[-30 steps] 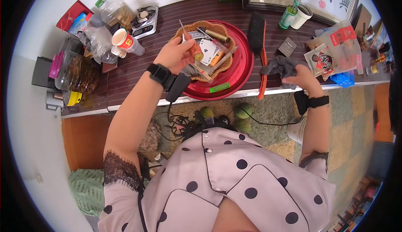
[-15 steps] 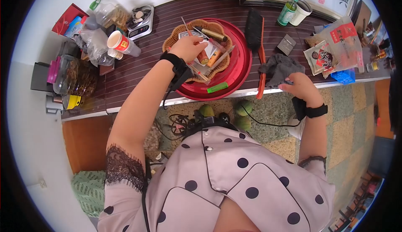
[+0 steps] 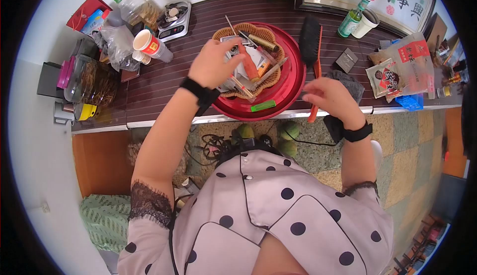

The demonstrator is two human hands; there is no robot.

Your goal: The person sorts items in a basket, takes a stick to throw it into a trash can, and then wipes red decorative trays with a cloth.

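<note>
A wicker basket (image 3: 281, 71) stands on a round red tray (image 3: 296, 71). Cards, a gold tube, sticks and an orange-handled tool (image 3: 248, 64) lie in it. My left hand (image 3: 217, 60) hovers over the basket's left side, fingers apart, nothing held. To the right of the tray, my right hand (image 3: 332, 99) is over the table edge beside the orange handle of a black brush (image 3: 310, 41), its fingers apart and nothing visible in them. Behind that hand lies a dark grey cloth (image 3: 350, 85), partly hidden. A green lighter (image 3: 263, 106) rests on the tray's front.
Paper cups (image 3: 146, 43), a small scale (image 3: 175, 31) and lidded jars (image 3: 84, 80) stand at the left. On the right are a dark card box (image 3: 346, 60), a green bottle (image 3: 352, 19), a white cup and food packets (image 3: 405, 66). A framed picture leans behind.
The orange-handled tool, held in my left hand a second ago, now lies in the basket, and that hand has opened. My right hand has moved left, off the grey cloth.
</note>
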